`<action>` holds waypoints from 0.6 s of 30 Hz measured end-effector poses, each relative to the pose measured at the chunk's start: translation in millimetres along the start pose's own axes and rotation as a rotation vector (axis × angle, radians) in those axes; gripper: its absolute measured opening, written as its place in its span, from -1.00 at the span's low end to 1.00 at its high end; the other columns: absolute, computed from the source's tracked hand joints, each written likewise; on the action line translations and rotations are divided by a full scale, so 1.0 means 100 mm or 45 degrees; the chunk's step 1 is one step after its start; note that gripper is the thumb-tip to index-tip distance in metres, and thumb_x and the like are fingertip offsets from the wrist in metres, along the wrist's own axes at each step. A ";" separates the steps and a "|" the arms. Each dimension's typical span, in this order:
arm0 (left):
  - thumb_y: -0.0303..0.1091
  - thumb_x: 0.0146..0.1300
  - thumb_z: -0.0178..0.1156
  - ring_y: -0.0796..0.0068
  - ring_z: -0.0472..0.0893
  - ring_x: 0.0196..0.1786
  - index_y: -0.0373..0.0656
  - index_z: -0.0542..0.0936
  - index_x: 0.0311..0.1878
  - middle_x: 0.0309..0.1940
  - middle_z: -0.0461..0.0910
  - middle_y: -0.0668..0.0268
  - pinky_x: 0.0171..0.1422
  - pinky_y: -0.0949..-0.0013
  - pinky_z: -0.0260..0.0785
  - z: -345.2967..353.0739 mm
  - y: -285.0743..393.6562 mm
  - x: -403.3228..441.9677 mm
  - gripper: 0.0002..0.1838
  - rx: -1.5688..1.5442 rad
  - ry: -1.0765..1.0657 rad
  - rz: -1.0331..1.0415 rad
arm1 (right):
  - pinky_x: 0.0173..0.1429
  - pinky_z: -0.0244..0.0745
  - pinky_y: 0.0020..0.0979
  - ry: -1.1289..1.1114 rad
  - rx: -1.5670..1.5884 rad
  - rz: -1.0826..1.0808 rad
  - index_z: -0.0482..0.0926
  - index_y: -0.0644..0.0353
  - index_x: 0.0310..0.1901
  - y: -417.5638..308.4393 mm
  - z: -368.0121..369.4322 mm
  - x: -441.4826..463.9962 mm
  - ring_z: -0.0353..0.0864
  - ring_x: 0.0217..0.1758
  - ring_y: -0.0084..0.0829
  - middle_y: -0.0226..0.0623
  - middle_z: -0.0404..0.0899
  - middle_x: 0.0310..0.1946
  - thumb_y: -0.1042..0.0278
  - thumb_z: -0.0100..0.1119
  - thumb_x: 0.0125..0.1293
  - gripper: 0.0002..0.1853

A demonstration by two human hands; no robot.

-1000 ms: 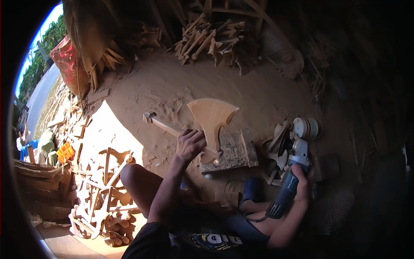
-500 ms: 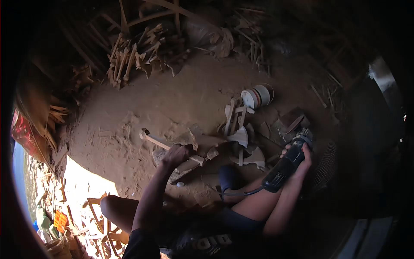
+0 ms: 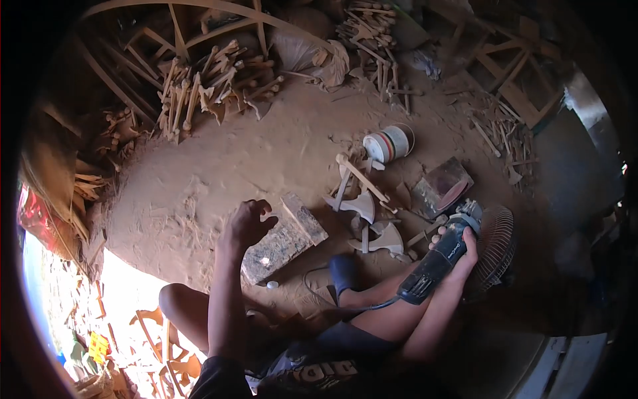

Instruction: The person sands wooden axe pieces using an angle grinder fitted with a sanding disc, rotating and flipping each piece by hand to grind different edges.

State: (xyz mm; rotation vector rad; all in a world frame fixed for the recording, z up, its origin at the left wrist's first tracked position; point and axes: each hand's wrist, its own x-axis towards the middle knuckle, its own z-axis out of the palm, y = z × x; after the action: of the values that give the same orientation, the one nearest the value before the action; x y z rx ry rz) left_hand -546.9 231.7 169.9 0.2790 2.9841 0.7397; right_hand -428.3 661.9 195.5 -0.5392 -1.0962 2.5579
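My left hand (image 3: 247, 223) is empty, its fingers curved and apart above the near end of a worn wooden block (image 3: 282, 245) on the ground. In my right hand is a dark angle grinder (image 3: 435, 261), gripped around its body with its head pointing away from me. A cord runs from its rear end across my leg. Beyond the block lie axe-shaped wooden pieces (image 3: 361, 205), with a pale wooden stick (image 3: 364, 178) across them.
A white striped bucket (image 3: 389, 143) lies tipped over behind the wooden pieces. A fan with a wire guard (image 3: 493, 249) stands right of the grinder, near a dusty box-like block (image 3: 446, 186). Bundled wooden sticks (image 3: 193, 93) are heaped at the back left.
My left hand has let go of the long wooden piece and moved slightly left and up. A pale stick now lies across the axe-shaped pieces. The grinder stays in my right hand.
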 end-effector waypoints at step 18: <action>-0.18 0.30 0.13 0.04 0.68 0.17 -0.17 0.67 0.07 0.11 0.67 -0.03 0.26 0.02 0.51 1.34 -2.21 -5.22 -0.61 -0.355 -0.030 -2.174 | -0.06 0.49 -0.37 -0.266 -0.684 -0.231 0.50 0.35 -0.14 0.77 0.67 0.02 0.52 -0.22 -0.42 -0.25 0.52 -0.26 -0.05 -0.11 0.53 -0.50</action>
State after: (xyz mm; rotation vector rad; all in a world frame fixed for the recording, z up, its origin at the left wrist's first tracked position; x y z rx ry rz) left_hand -56.7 3.3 -46.6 -1.8487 1.8404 0.6986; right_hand -470.2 570.1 181.0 -0.2725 -1.8338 2.1883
